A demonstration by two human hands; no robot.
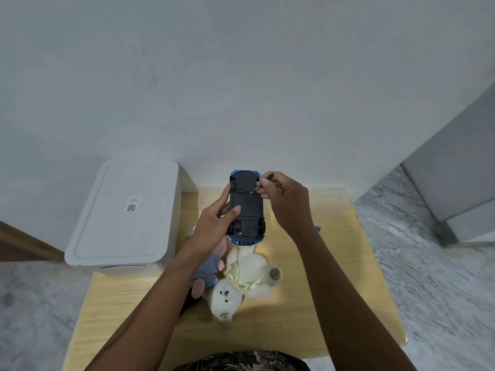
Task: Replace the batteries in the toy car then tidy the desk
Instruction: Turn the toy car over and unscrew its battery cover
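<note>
blue toy car (247,207) sits belly-up in my left hand (217,223), raised above the wooden desk (308,290); thumb on the black underside, fingers curled round its left flank. my right hand (284,199) is closed in a pinch on a thin dark screwdriver (269,177), its tip at the car's far right edge near a wheel. both forearms reach forward from below. under the car lies a white teddy bear (241,282), touching a pink and blue plush (209,271) half hidden by my left arm. a white lidded box (126,210) stands at the desk's left.
</note>
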